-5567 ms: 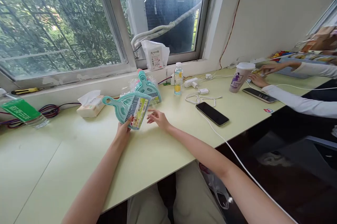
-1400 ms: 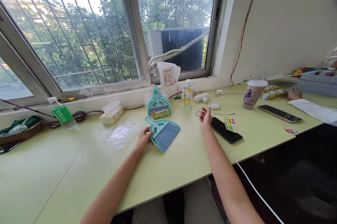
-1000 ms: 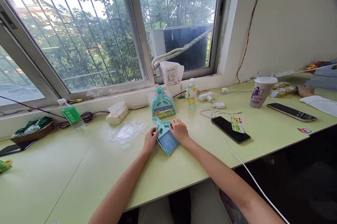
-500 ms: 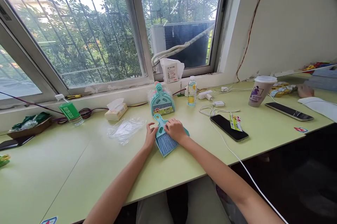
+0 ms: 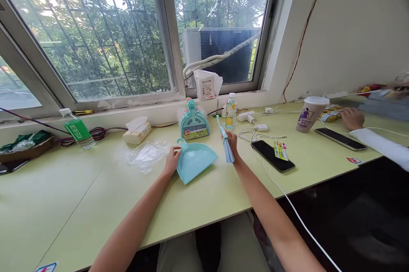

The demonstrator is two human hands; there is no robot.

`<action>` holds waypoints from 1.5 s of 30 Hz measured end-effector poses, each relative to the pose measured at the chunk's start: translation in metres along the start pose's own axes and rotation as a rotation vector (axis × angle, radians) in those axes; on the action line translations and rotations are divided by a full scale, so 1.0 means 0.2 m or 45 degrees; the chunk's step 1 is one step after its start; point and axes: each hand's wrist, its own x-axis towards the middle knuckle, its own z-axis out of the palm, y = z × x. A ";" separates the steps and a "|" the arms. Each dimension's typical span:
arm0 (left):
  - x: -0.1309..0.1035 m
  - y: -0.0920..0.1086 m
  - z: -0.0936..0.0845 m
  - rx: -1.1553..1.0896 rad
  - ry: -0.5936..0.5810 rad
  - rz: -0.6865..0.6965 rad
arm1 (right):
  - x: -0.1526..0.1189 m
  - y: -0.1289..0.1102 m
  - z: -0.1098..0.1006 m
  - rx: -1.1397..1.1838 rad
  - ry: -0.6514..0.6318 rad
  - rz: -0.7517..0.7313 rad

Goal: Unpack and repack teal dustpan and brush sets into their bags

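A light blue dustpan (image 5: 195,160) lies on the pale green table (image 5: 128,204). My left hand (image 5: 173,159) grips its left edge close to the looped handle. To the right, my right hand (image 5: 232,142) holds a small blue brush (image 5: 227,146) upright above the table, bristles down and apart from the dustpan. Behind the dustpan stands a stack of packaged dustpan and brush sets (image 5: 194,123) in clear wrap with a yellow label.
Crumpled clear plastic (image 5: 148,157) and a tissue pack (image 5: 136,130) are at left. A drink bottle (image 5: 230,111), a phone (image 5: 272,156), white cables and a lidded cup (image 5: 311,113) stand or lie at right. Another person's hand (image 5: 352,118) is at far right.
My right hand has lifted the brush off the dustpan and moved it right, turning it edge-on. The dustpan's inner surface is now uncovered. The other person's hand and sleeve have come further into view.
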 end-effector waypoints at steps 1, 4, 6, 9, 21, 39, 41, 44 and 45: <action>0.03 -0.01 -0.04 0.103 0.006 0.037 | 0.02 0.04 -0.06 -0.083 0.096 0.026; 0.06 0.00 -0.16 0.437 -0.015 0.064 | 0.04 0.13 -0.17 -0.486 0.229 0.047; 0.06 0.01 -0.21 0.725 0.019 0.084 | 0.03 0.16 -0.18 -0.725 0.107 -0.014; 0.04 0.02 -0.24 1.040 0.128 0.077 | -0.01 0.14 -0.13 -0.953 -0.105 -0.066; 0.00 0.09 -0.23 1.309 0.203 0.108 | -0.03 0.09 -0.12 -1.174 -0.545 -0.057; -0.04 0.11 -0.11 1.009 -0.372 0.340 | -0.02 0.06 -0.09 -1.096 -0.222 0.062; -0.10 0.13 -0.02 0.986 -0.349 0.371 | -0.01 0.04 -0.09 -0.987 -0.169 0.061; -0.21 0.18 0.09 0.986 -0.345 0.489 | -0.03 -0.01 -0.07 -0.934 -0.220 -0.044; -0.24 0.20 0.12 0.940 -0.429 0.604 | -0.04 -0.02 -0.06 -0.948 -0.264 -0.083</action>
